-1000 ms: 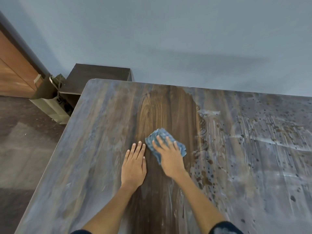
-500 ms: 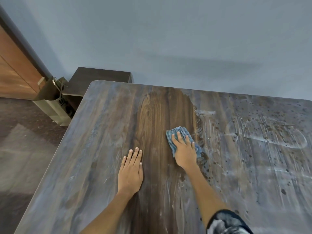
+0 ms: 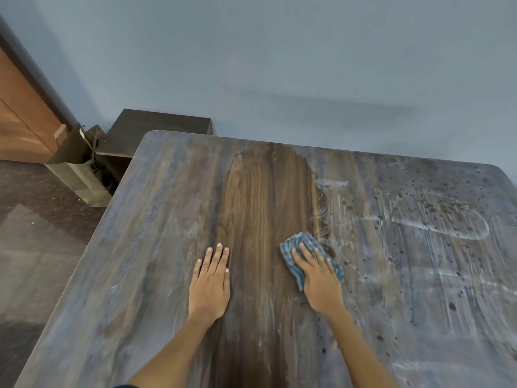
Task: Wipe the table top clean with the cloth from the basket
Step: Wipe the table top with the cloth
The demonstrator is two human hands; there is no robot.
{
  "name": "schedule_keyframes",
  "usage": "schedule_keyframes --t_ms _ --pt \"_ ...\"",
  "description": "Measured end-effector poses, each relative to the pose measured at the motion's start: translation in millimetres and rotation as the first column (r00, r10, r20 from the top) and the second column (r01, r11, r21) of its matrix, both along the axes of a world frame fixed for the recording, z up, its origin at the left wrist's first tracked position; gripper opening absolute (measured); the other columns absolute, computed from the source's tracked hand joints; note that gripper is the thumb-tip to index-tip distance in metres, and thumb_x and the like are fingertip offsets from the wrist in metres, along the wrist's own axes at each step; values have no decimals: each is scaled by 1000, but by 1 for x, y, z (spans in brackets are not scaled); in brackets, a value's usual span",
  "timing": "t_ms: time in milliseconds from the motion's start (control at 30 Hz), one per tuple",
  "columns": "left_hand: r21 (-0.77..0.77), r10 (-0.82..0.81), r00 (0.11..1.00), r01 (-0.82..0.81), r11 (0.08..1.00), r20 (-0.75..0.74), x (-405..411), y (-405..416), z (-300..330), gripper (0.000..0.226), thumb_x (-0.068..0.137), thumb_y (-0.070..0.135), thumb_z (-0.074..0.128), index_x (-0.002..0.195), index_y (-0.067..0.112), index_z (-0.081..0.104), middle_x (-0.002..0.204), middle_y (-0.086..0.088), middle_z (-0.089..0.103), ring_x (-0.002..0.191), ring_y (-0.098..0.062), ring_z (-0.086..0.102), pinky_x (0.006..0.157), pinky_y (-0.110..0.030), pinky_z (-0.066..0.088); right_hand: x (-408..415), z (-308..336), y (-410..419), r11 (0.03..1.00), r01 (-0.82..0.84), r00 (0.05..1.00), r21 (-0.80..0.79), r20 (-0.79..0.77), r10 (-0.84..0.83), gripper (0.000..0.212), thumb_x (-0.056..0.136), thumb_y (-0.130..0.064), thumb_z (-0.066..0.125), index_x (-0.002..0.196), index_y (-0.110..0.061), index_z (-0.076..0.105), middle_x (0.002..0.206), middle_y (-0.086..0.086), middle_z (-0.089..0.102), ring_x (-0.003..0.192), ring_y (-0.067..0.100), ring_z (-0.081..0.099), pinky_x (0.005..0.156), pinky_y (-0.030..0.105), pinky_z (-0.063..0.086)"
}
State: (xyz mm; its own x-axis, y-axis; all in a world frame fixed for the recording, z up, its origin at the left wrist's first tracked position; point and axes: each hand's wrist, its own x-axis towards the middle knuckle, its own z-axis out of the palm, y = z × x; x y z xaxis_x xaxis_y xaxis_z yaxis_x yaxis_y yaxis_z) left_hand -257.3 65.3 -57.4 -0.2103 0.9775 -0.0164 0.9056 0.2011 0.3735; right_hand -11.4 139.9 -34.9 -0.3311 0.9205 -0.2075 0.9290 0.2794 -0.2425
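Observation:
The wooden table top fills the lower view, dusty grey at left and right with a dark clean band down the middle. A folded blue cloth lies flat at the right edge of that band. My right hand presses down on the cloth with fingers spread over it. My left hand rests flat on the table to the left, palm down, fingers together, holding nothing. Dark specks and pale smears cover the right part of the table. The basket is not in view.
A dark low cabinet stands behind the table's far left corner against the blue-grey wall. A paper bag sits on the floor beside it, near a wooden door. The table's left edge drops to dark floor.
My right hand has slid the cloth to the right, from the middle of the clean band to its right edge. My left hand stays flat in about the same place.

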Motion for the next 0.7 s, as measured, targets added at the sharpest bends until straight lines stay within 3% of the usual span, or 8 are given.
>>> schedule_keyframes --t_ms 167,333,533,600,700 --pt "-34 -9 1000 9 999 -21 0 -4 2 50 101 29 19 146 19 -1 156 5 -2 140 -11 -13 115 -32 -7 -50 8 26 995 65 997 -70 55 -61 64 99 -24 43 151 -33 7 160 -7 -5 147 26 -3 117 50 3" --pt "-96 -46 997 41 995 -60 -2 -8 0 52 100 33 14 145 19 -9 157 3 -7 143 -15 -13 114 -32 -9 -76 0 -18 979 -202 979 -35 21 202 59 99 -21 39 150 -34 13 160 -9 -1 147 25 -6 117 49 -2" --pt "-96 -91 994 85 992 -54 -6 -23 -1 52 100 34 16 143 20 -10 155 3 -8 137 -13 -20 114 -33 -9 -24 -5 -55 923 -375 924 -88 36 380 65 96 -16 39 149 -38 8 158 -14 -4 146 18 -11 116 42 -8" --pt "-108 -102 993 95 990 -58 -6 -28 -1 51 100 34 16 142 20 -11 155 4 -10 137 -14 -20 114 -34 -8 -2 2 -41 914 -386 915 -128 74 396 66 97 -17 39 150 -37 4 158 -13 -8 146 17 -12 116 43 -7" --pt "-132 -104 994 98 986 -37 -6 -30 2 51 101 34 15 141 20 -13 155 3 -11 140 -16 -18 115 -36 -7 4 12 -15 950 -270 948 -156 130 291 61 100 -18 35 150 -36 4 159 -12 -7 147 18 -8 117 47 0"
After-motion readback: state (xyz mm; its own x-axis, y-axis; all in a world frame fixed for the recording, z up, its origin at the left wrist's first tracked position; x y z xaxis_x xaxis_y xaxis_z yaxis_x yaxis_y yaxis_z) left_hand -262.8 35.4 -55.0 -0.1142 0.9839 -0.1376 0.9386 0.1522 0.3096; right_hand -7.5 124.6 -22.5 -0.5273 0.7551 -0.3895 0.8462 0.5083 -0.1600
